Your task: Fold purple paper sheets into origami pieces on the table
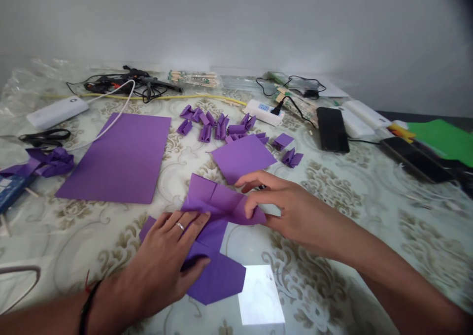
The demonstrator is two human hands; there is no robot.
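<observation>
A partly folded sheet of purple paper [216,276] lies on the table before me, its creased upper part raised and bent. My left hand [170,251] rests on its left side, fingers stretched flat over the paper, and wears a ring. With thumb and fingers, my right hand [273,202] pinches the raised right edge of the same sheet. Just beyond it lies a smaller flat purple sheet [244,157]. To the left is a large uncut purple sheet [121,160]. Several small folded purple paper pieces [221,125] sit in a group farther back.
Scissors [46,137] and crumpled purple paper [55,162] lie at the left. A white power strip [263,111] with a plug stands behind the folded pieces. Toward the right are a black phone [332,130], another phone [416,158] and green paper [443,138]. Cables [133,83] line the back.
</observation>
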